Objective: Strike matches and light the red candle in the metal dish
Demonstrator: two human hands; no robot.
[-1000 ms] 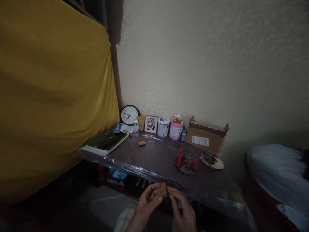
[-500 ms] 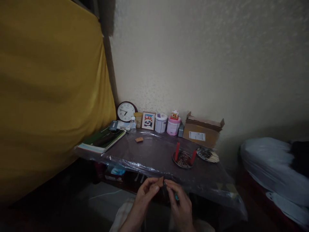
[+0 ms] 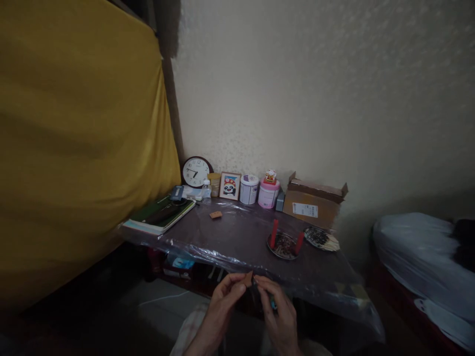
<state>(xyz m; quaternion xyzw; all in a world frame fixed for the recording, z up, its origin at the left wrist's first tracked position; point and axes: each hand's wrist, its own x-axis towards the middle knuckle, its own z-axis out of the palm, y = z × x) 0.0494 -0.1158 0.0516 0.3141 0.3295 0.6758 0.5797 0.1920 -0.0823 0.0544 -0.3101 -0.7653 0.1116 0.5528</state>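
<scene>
Just in front of the table's near edge, my left hand (image 3: 225, 298) pinches a small brown piece that looks like cardboard (image 3: 249, 280) between thumb and fingers. My right hand (image 3: 277, 307) is close beside it, its thumb and fingertips pressed together at the piece's right side. What those fingertips hold is too small and dark to make out. A bit of something teal (image 3: 273, 303) shows among the right hand's fingers. Beyond the hands, two red candles (image 3: 274, 234) stand on a dark-speckled plate (image 3: 282, 255). Right of it lies a plate of dark-tipped sticks resembling matches (image 3: 322, 239).
The table (image 3: 230, 235) has a clear plastic cover. On it are another small brown piece (image 3: 215, 215), a green book (image 3: 163, 215), a clock (image 3: 196, 171), a framed panda picture (image 3: 229, 186), two canisters (image 3: 249, 190) and a cardboard box (image 3: 313, 202). A yellow curtain (image 3: 81, 138) hangs left.
The view has shifted slightly, so the table and its things appear a little farther right and lower. Both hands keep nearly the same pose, with the brown piece still in the left.
</scene>
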